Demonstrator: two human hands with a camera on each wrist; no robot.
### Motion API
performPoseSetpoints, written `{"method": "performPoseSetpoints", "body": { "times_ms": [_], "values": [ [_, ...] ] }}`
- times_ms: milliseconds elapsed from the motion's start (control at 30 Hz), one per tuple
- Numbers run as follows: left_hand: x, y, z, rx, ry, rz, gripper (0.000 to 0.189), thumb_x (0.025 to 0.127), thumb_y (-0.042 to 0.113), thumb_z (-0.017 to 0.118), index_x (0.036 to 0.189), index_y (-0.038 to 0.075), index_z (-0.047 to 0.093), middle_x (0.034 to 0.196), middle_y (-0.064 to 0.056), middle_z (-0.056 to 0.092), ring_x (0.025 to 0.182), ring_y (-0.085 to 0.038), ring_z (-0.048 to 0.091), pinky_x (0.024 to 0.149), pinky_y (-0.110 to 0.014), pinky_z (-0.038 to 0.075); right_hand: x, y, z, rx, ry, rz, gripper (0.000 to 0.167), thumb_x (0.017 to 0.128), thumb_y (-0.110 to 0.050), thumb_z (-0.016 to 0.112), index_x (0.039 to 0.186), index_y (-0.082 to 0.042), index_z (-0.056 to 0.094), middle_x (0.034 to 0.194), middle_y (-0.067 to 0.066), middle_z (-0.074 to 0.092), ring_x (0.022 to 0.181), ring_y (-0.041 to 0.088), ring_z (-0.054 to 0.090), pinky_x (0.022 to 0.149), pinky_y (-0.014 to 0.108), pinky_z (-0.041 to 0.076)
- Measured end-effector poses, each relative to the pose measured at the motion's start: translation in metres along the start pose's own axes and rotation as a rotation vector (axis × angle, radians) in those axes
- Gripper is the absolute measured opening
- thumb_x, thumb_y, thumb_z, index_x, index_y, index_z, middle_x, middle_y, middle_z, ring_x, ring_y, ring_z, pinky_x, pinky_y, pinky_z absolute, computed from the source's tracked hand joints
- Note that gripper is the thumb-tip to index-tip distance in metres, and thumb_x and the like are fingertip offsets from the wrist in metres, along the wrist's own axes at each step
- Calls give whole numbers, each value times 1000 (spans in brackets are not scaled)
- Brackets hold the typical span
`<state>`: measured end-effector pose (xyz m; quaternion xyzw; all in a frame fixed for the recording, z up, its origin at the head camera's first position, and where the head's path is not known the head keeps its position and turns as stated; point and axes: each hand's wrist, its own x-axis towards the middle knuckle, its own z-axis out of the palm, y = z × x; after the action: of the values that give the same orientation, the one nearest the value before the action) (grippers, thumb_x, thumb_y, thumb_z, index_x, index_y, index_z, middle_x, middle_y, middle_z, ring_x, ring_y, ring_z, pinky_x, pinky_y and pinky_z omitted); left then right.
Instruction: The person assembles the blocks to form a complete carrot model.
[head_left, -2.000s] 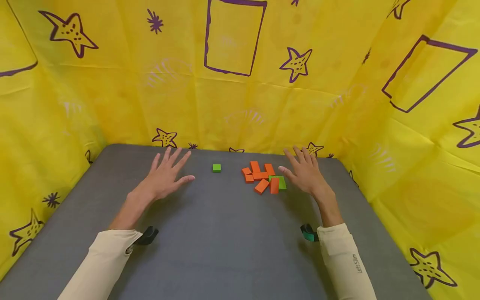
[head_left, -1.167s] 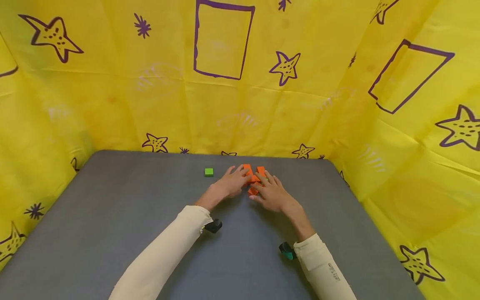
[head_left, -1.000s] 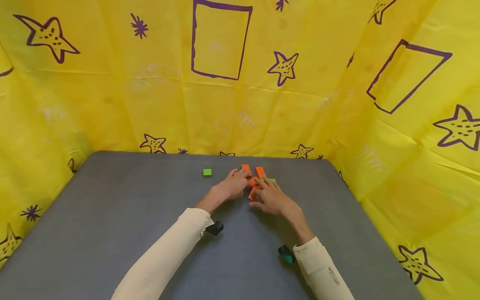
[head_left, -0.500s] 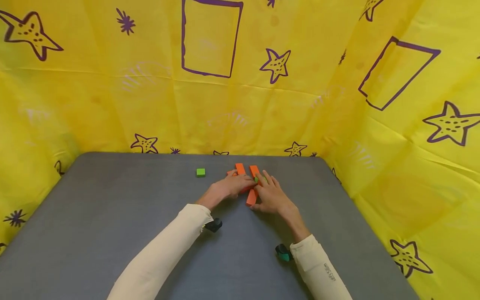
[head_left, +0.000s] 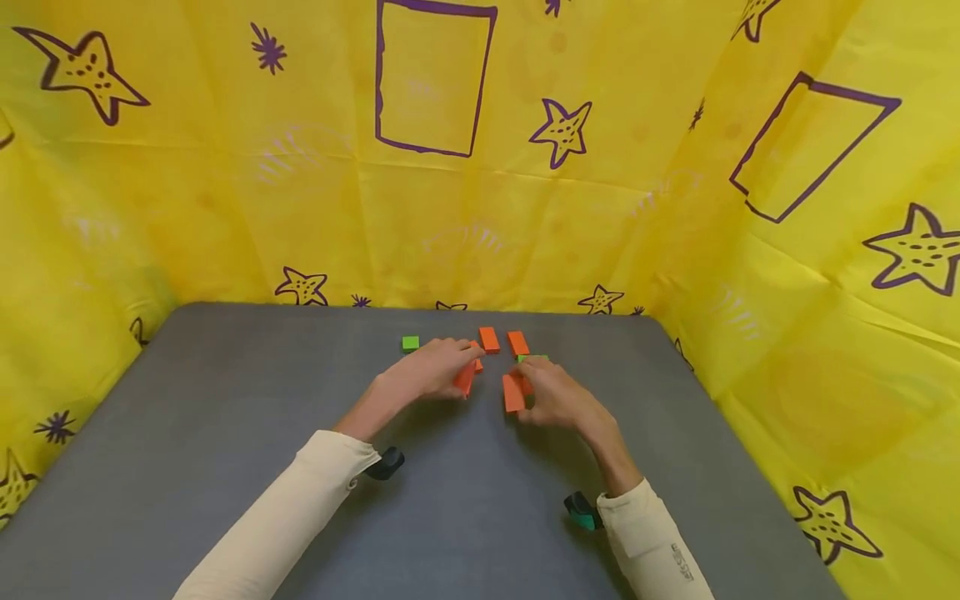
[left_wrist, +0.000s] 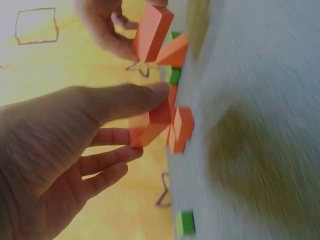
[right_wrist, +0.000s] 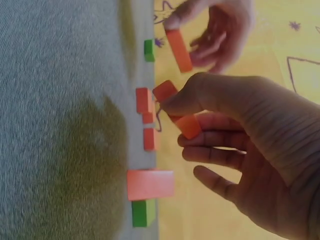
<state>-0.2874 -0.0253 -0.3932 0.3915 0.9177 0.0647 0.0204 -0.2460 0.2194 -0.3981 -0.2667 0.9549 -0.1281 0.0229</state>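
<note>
Your left hand (head_left: 427, 368) pinching an orange block (head_left: 465, 381), right hand (head_left: 561, 398) pinching a second block (head_left: 513, 394), sleeve lettering (head_left: 682, 562) (hardly legible)

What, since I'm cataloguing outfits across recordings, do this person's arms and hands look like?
The left sleeve and right sleeve are long and cream-coloured, the second bearing small dark lettering, too blurred to read. A blocky black attachment juts out beside the first, a black-and-teal attachment beside the second. The left hand and right hand are ungloved.
</note>
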Motion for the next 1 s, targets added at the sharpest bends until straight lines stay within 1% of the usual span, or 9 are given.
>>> {"method": "performPoseSetpoints", "body": {
  "times_ms": [133,233,267,433,533,633,767,867,1000],
  "values": [
    [-27,-11,-5,-32,32,-12,70,88,26,84,149,8,54,129,-14,65,105,-28,63,95,-44,57,2,-5,-1,-10,4,-54,55,82,-18,84,132,-5,65,122,9,68,107,26,60,96,45,55],
    [-45,-19,-4,-65,38,-21,71,89,28,84,150,8,53,130,-14,65,105,-26,62,95,-45,57,5,-11,-2,1,-4,-86,54,83,-17,83,132,-4,65,123,10,69,112,28,63,101,46,54],
    [-51,-20,-3,-74,39,-26,71,89,28,84,150,8,52,132,-14,64,107,-27,62,97,-47,57,6,-14,-1,2,-8,-95,54,83,-17,83,131,-3,65,123,10,69,114,29,63,103,46,54],
    [-79,-27,5,-137,-10,-74,74,90,32,83,153,10,49,141,-15,62,117,-31,63,105,-54,53,12,-31,6,22,-84,-122,54,86,-20,83,133,-4,63,128,10,68,116,27,62,102,46,55],
    [-90,-29,11,-165,-23,-99,76,90,34,83,154,11,48,139,-14,63,117,-30,63,104,-53,54,17,-42,11,31,-123,-123,54,87,-26,84,134,-7,64,128,7,68,115,24,61,101,43,55],
    [-97,-30,17,-189,-10,-107,77,90,34,83,155,13,47,138,-12,64,118,-31,64,104,-53,55,24,-51,16,24,-143,-127,55,87,-33,86,131,-9,65,125,4,68,112,21,60,99,40,55],
    [-100,-31,25,-228,4,-91,78,90,35,83,155,12,46,143,-14,63,124,-33,63,106,-54,53,32,-60,24,2,-179,-146,56,86,-39,86,129,-9,65,120,3,66,105,17,58,96,36,55],
    [-102,-31,30,-250,7,-88,80,90,36,83,156,12,45,146,-14,61,128,-34,62,108,-55,52,37,-65,29,-8,-193,-160,57,87,-39,86,130,-9,65,120,2,66,105,16,58,97,35,54],
    [-102,-32,34,-283,20,-117,83,88,36,85,156,12,45,147,-13,61,130,-33,61,110,-55,51,45,-72,35,4,-182,-174,57,86,-38,87,130,-10,66,120,2,67,105,16,59,99,36,54]
  ]
}}
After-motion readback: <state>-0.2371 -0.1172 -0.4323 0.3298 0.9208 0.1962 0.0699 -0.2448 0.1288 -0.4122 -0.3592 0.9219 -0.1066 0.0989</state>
